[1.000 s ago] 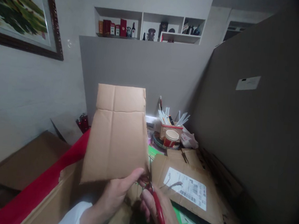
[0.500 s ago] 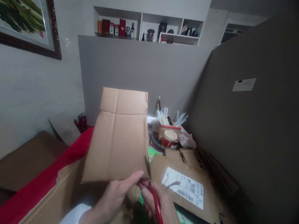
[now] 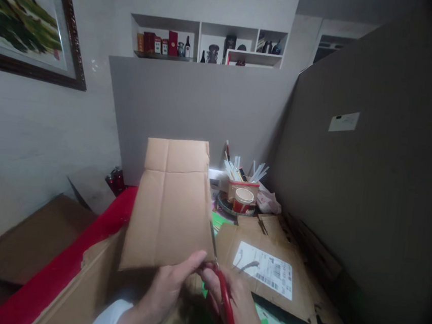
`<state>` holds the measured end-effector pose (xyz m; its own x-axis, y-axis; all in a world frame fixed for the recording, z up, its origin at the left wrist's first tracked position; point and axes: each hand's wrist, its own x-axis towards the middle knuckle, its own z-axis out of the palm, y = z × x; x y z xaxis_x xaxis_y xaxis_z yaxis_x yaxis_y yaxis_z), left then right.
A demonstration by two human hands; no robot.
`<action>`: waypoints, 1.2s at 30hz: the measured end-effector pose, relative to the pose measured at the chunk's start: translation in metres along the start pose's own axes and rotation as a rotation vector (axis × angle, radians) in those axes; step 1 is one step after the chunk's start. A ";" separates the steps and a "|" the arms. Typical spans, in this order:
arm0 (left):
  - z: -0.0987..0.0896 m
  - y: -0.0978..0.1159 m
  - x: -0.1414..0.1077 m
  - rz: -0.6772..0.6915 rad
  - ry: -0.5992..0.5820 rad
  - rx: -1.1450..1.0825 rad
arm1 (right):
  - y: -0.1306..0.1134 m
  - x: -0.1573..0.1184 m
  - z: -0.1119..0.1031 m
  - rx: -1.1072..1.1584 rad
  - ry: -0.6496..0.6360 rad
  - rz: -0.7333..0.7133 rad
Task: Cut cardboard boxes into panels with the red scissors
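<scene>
My left hand grips the lower edge of a creased brown cardboard piece, thumb on its front face. The piece is held up and tilted in front of me. My right hand is closed round the red handles of a pair of scissors. Their dark blades lie along the right edge of the cardboard near its lower corner, close to my left thumb. The fingers behind the cardboard are hidden.
A flattened carton with a white label lies at the right. Behind it stand a paper cup and a box of pale strips. An open cardboard box and red cloth are at the left. Grey panels rise behind and to the right.
The cardboard sits slightly lower in view and the camera view has shifted a little. The scissor blades show more plainly along the cardboard's right edge. Both hands keep their grips.
</scene>
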<state>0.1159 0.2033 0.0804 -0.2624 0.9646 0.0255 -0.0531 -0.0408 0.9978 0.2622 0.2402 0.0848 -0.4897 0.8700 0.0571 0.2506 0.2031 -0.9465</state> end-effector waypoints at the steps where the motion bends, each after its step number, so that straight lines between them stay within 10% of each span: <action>1: 0.001 0.004 -0.003 -0.027 -0.048 -0.008 | 0.000 0.000 -0.001 -0.009 0.016 -0.007; 6: 0.008 0.023 -0.014 -0.110 -0.304 -0.064 | -0.004 -0.004 -0.007 -0.012 0.094 -0.073; 36: 0.017 0.008 -0.022 -0.187 -0.239 -0.032 | 0.009 0.001 -0.011 -0.010 0.089 -0.029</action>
<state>0.1373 0.1860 0.0893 -0.0116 0.9899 -0.1412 -0.1101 0.1391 0.9841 0.2735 0.2478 0.0796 -0.4211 0.8999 0.1132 0.2460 0.2335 -0.9407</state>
